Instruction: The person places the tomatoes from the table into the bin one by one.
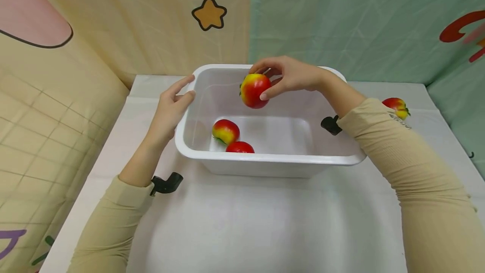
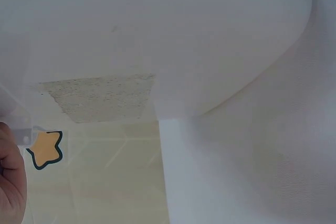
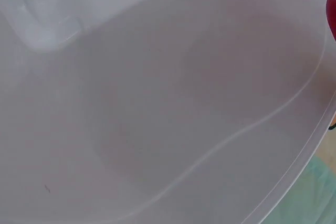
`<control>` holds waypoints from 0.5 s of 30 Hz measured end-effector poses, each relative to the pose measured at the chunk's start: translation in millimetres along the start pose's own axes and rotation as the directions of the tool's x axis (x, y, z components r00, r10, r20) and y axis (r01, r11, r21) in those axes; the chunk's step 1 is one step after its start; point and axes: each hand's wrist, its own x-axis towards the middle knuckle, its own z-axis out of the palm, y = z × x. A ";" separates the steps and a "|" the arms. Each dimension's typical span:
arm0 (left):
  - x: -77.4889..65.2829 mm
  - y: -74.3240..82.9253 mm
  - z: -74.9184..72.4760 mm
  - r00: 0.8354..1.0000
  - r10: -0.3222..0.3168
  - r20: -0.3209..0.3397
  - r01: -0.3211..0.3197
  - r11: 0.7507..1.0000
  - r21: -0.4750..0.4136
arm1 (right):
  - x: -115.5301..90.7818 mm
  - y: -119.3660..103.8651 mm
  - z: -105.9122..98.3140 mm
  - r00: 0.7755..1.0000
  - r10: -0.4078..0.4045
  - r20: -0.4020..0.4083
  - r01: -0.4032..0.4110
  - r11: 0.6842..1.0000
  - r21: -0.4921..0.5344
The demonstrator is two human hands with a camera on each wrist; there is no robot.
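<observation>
A white plastic tub stands on the table. Above its floor, near the back wall, my right hand holds a round red-and-yellow fruit between thumb and fingers, its green leafy end to the left. In the right wrist view only a red sliver of the fruit shows at the edge. My left hand grips the tub's left rim, thumb and fingertips at the edge. Two similar fruits lie inside at the left: one fruit shows whole, while the front rim partly hides the other fruit.
Another red-and-yellow fruit lies on the table right of the tub, partly behind my right sleeve. A white cloth covers the table. Printed curtains hang behind and at both sides. Black wrist mounts stick out from both sleeves.
</observation>
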 end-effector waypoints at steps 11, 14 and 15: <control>2.1 -0.6 -0.1 1.000 0.021 0.013 -0.021 1.000 0.013 | -13.7 -11.0 -11.8 0.994 -0.020 -0.105 0.024 0.999 0.038; 1.0 -1.5 -0.1 1.000 0.020 0.021 -0.020 1.000 0.019 | -25.1 -18.2 -17.8 0.987 -0.028 -0.156 0.035 0.999 0.038; 0.6 -1.6 -0.2 1.000 0.020 0.022 -0.020 1.000 0.021 | -29.8 -21.0 -20.9 0.985 -0.029 -0.172 0.035 0.999 0.032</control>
